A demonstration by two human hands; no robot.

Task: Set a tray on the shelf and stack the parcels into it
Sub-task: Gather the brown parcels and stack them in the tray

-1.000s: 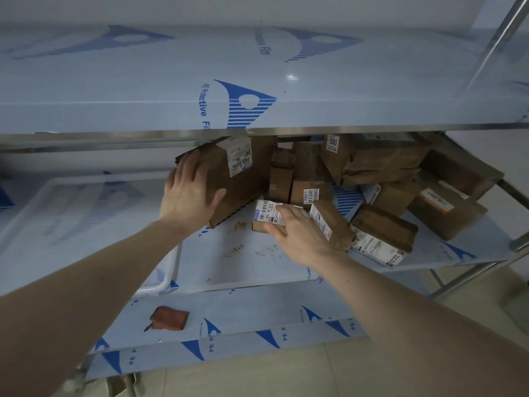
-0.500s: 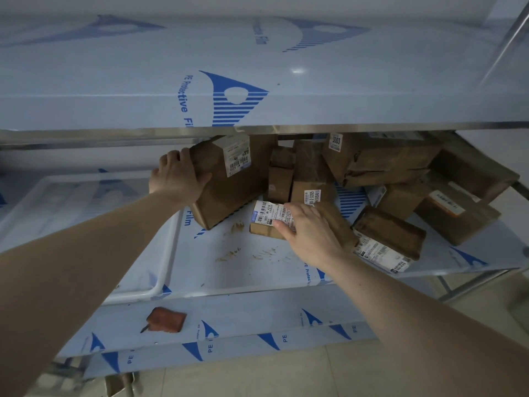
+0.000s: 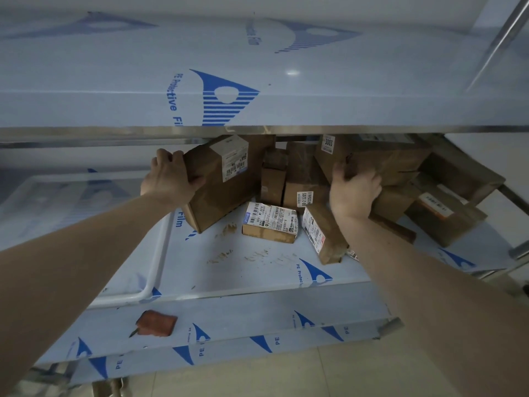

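Observation:
A white tray (image 3: 160,253) lies on the left of the middle shelf (image 3: 257,270). My left hand (image 3: 169,179) grips the left edge of a large tilted brown parcel (image 3: 226,190) with a white label, just right of the tray. My right hand (image 3: 353,190) has its fingers curled round the front lower edge of a big brown parcel marked 3003 (image 3: 380,159) in the pile at the back. A small flat parcel (image 3: 270,222) with a big white label and a narrow labelled parcel (image 3: 323,233) lie loose in front.
More brown parcels (image 3: 446,213) are heaped at the right of the shelf. The upper shelf (image 3: 257,130) hangs low over the pile. A reddish-brown block (image 3: 157,323) lies on the lower shelf. Metal posts stand at the right.
My right hand left the small flat parcel and rose to the parcel marked 3003. My left hand shifted up along the large parcel's left edge.

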